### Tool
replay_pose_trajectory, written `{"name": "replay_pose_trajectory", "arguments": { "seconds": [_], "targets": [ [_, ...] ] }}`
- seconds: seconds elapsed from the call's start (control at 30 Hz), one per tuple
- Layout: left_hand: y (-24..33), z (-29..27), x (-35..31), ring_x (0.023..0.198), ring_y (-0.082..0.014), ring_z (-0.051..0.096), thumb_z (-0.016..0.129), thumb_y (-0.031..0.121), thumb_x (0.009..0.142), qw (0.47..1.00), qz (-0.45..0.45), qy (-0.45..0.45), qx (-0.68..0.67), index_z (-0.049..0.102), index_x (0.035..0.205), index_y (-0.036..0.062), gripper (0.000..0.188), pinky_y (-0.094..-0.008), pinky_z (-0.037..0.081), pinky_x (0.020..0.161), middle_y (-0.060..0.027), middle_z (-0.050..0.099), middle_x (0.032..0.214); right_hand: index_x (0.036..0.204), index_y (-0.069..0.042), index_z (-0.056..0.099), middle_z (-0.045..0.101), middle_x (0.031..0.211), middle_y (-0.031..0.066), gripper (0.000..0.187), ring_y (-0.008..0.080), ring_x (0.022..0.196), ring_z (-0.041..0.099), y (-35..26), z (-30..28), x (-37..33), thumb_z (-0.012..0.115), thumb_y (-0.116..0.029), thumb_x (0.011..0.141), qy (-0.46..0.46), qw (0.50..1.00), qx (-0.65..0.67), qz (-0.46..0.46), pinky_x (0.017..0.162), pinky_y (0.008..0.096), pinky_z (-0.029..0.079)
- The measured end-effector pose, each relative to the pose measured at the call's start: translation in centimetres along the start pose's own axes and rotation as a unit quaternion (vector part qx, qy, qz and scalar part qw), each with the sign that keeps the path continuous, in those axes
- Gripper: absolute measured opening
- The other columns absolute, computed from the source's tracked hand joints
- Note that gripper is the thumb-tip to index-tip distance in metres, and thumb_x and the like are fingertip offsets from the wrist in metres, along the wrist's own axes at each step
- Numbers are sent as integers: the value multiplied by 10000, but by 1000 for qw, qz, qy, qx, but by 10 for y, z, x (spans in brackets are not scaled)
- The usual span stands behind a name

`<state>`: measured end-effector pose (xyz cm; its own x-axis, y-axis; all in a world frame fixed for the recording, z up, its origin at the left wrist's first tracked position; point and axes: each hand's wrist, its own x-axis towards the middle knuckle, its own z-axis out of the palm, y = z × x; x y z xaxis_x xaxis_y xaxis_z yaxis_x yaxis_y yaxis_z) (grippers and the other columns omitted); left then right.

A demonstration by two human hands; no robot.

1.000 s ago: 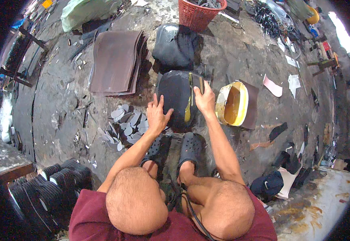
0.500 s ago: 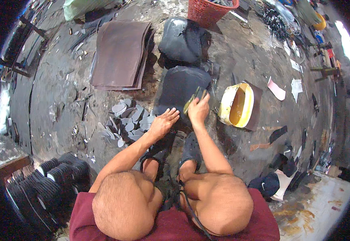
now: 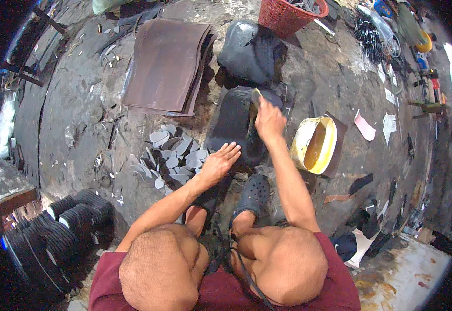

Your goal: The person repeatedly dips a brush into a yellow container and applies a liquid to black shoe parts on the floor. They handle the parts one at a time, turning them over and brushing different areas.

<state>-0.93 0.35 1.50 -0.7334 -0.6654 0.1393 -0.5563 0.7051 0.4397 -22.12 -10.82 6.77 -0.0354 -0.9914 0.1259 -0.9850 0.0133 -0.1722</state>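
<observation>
One tool (image 3: 256, 97) points lengthwise away, clamped in the right hand (image 3: 270, 123), left hand (image 3: 219, 164) apart.

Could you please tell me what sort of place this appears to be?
It looks like a small footwear workshop, probably. The stacked black sole-shaped pieces at lower left, the heap of grey rounded cut-outs and the pile of brown sheets on the floor suggest it.
</observation>
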Motion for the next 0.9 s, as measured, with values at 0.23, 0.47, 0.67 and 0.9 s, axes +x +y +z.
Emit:
{"name": "replay_pose_trajectory", "arguments": {
  "seconds": [0.23, 0.47, 0.67, 0.9],
  "targets": [
    [-2, 0, -11, 1443, -301, 414, 584, 78, 823, 1000, 2, 0, -6, 574, 1330, -1, 513, -438, 332, 1213, -142, 503, 1497, 1206, -138, 653, 724, 981, 212, 333, 415, 918, 706, -6, -14, 16, 614, -290, 913, -70, 978, 191, 41, 812, 582, 533],
    [12, -2, 0, 1419, -317, 440, 583, 87, 830, 1000, 8, -2, 13, 579, 1322, -27, 505, -436, 354, 1191, -159, 509, 1481, 1200, -331, 712, 744, 1017, 109, 379, 318, 947, 718, -43, 1, 73, 595, -249, 849, -247, 941, -53, -226, 777, 465, 574],
    [0, -2, -3, 1434, -327, 413, 579, 64, 804, 996, -37, -82, -13, 467, 1442, 10, 650, -445, 338, 1206, -145, 458, 1530, 1154, -360, 739, 751, 983, 115, 515, 308, 925, 728, -91, -28, 12, 633, -153, 695, -330, 874, 87, -347, 779, 461, 576],
    [1, -1, 18, 1468, -340, 352, 566, 67, 821, 998, -10, -45, 45, 460, 1444, -11, 637, -451, 278, 1230, -180, 408, 1554, 1261, -223, 671, 739, 1056, 159, 390, 365, 998, 709, -7, -28, 70, 610, -202, 875, -235, 963, 26, -128, 853, 510, 554]
  ]
}}
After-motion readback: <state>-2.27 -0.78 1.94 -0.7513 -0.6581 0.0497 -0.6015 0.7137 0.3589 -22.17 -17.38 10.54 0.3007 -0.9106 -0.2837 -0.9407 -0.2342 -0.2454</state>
